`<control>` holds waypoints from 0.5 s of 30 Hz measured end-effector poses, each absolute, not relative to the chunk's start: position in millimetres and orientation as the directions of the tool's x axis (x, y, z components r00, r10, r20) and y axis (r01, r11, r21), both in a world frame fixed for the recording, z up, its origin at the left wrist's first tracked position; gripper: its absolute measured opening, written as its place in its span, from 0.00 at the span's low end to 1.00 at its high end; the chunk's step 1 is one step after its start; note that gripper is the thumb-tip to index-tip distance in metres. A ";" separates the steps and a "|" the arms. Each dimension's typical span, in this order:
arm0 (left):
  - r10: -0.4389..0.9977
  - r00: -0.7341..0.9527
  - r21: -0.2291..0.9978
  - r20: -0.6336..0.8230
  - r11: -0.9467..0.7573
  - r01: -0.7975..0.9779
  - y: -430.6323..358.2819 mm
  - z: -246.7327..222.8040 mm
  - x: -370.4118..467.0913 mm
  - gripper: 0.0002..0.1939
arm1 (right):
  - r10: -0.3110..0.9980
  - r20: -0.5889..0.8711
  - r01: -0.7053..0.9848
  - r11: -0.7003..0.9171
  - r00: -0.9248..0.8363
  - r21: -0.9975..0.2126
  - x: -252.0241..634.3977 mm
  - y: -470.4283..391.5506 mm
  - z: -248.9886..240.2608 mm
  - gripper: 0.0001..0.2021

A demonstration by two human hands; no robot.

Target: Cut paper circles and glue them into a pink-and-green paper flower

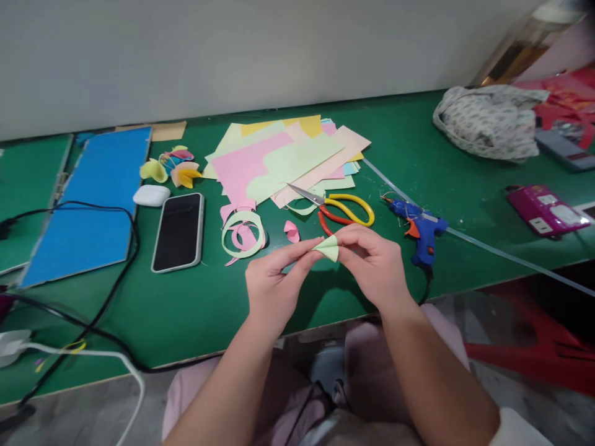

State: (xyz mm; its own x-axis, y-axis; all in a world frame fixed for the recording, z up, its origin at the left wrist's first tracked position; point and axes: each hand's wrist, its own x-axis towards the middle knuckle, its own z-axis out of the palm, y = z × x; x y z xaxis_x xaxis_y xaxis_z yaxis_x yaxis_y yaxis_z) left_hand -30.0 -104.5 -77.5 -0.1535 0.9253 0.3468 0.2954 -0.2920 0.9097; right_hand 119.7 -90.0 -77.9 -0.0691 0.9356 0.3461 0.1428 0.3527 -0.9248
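A small folded light green paper piece (328,249) is pinched between my two hands above the front of the green table (223,310). My left hand (279,279) grips its left tip with thumb and fingers. On its right side, my right hand (372,260) holds the edge between thumb and fingers. Just beyond the hands lie scissors (344,210) with red and yellow handles and a small curled pink paper piece (292,231). Green paper ring offcuts (227,238) and pink scraps are to the left. Behind them is a pile of colored paper sheets (279,155).
A blue glue gun (422,232) with a long glue stick lies right. Left are a phone (178,233), a white case (151,196), paper petals (186,174), a blue board (93,204) and cables. Far right are a cloth (488,124) and a purple box (543,210).
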 end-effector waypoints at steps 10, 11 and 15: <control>0.955 -0.145 0.946 0.258 -0.218 0.241 -103.2 -75.6 -29.7 0.07 | 0.906 0.417 0.206 0.422 -0.072 -0.883 120.5 -90.5 -77.0 0.09; 0.957 -0.147 0.951 0.248 -0.212 0.227 -103.0 -75.5 -29.6 0.07 | 0.906 0.417 0.208 0.422 -0.072 -0.882 120.3 -90.3 -77.1 0.09; 0.957 -0.144 0.956 0.251 -0.222 0.189 -102.5 -74.5 -28.7 0.07 | 0.910 0.409 0.212 0.415 -0.075 -0.885 120.0 -90.1 -77.2 0.09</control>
